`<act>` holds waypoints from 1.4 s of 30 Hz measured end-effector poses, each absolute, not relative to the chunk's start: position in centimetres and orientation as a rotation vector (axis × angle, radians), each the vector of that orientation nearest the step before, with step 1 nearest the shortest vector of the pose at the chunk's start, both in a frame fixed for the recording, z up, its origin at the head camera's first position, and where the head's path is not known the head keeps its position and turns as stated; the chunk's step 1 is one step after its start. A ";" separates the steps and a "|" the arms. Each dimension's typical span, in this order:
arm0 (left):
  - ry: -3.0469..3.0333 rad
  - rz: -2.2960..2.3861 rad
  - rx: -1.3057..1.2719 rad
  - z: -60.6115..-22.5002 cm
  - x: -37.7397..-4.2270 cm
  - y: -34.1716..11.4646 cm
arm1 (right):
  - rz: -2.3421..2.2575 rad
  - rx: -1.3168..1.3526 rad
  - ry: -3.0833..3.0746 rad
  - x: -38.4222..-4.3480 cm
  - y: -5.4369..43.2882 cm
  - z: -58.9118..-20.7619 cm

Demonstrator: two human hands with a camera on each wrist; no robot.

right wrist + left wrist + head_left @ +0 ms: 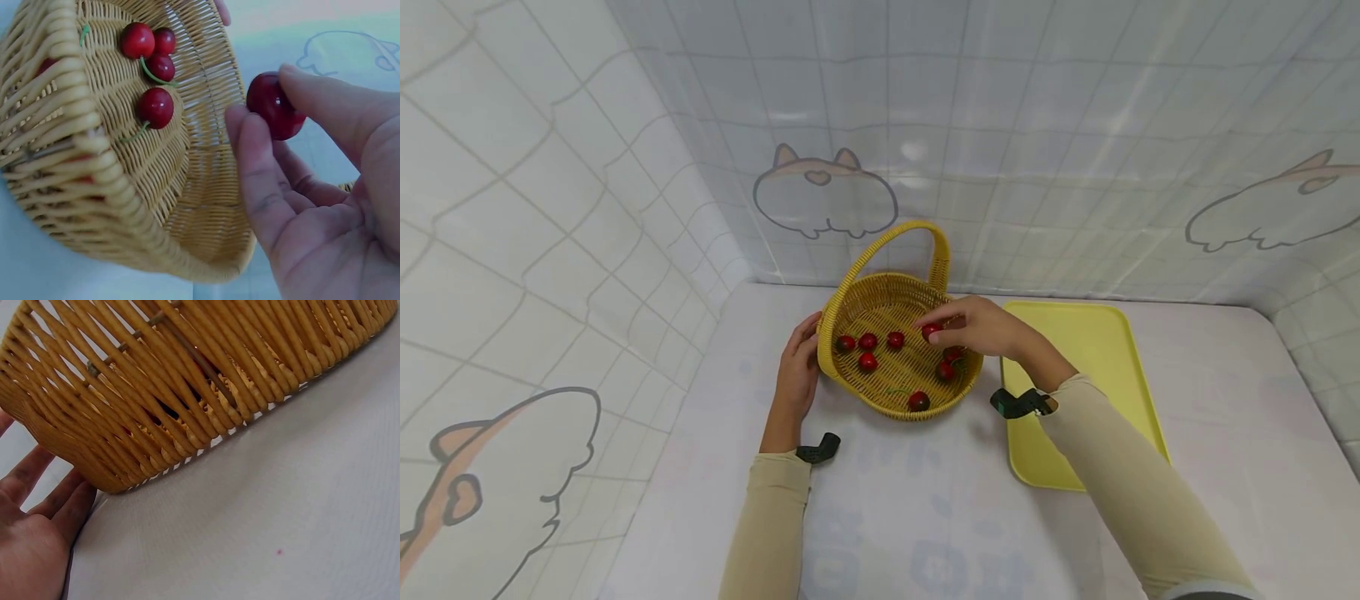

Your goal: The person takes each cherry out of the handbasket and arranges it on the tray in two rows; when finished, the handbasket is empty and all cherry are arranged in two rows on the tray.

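Note:
A yellow wicker basket (880, 400) with a tall handle (880, 242) holds several dark red cherries (868, 362), some with green stems. My right hand (981, 327) is over the basket's right side, pinching one cherry (273, 106) between thumb and fingertips. In the right wrist view this cherry shows beside the basket's rim, apart from the others. At the left side of the basket, my left hand (796, 371) rests its fingers against the wicker near the handle's base. The left wrist view shows these fingers (28, 475) fairly straight, their tips partly behind the weave.
A yellow rectangular tray (1075, 333) lies right of the basket, partly under the right forearm. The table has a pale cloth (910, 517). Tiled-pattern curtains (1037, 167) with cartoon animal drawings stand behind and at both sides.

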State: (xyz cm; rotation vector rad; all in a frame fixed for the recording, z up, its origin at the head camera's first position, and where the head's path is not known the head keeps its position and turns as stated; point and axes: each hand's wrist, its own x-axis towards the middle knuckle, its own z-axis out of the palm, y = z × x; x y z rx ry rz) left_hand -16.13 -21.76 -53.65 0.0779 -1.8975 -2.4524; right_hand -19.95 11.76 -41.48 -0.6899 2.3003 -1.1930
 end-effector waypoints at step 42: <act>-1.888 -2.475 0.097 -53.7 -16.0 -21.9 | -1.978 -0.140 2.329 -18.2 20.7 -47.5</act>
